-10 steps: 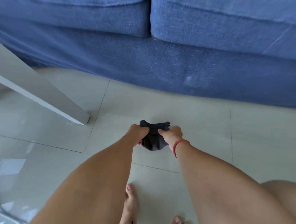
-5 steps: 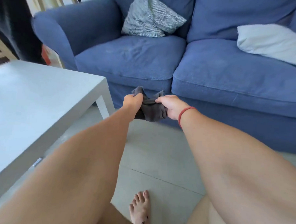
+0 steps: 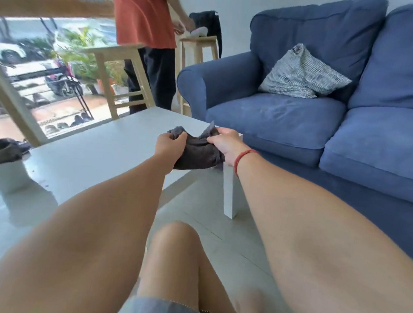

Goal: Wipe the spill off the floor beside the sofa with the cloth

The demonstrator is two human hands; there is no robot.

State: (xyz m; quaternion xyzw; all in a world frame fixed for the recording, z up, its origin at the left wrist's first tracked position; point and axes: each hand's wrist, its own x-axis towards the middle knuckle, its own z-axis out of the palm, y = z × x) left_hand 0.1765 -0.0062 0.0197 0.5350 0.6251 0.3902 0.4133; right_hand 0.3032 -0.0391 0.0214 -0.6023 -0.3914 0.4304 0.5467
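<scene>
A dark grey cloth (image 3: pixel 197 153) hangs bunched between both hands, above the far corner of the white coffee table (image 3: pixel 100 148). My left hand (image 3: pixel 169 144) grips its left end. My right hand (image 3: pixel 225 144), with a red cord on the wrist, pinches its right end. The blue sofa (image 3: pixel 298 120) stands to the right. The pale tiled floor (image 3: pixel 198 203) between table and sofa shows no spill that I can make out.
A striped cushion (image 3: pixel 300 75) lies on the sofa. A white bowl (image 3: pixel 6 167) with a dark cloth stands on the table's left. A person in an orange top (image 3: pixel 145 21) stands by wooden stools (image 3: pixel 123 80) behind. My bent knee (image 3: pixel 174 245) is in the foreground.
Both hands lifted the cloth from the floor up to table height, still gripping it. The view swung up from the floor to the table and the room.
</scene>
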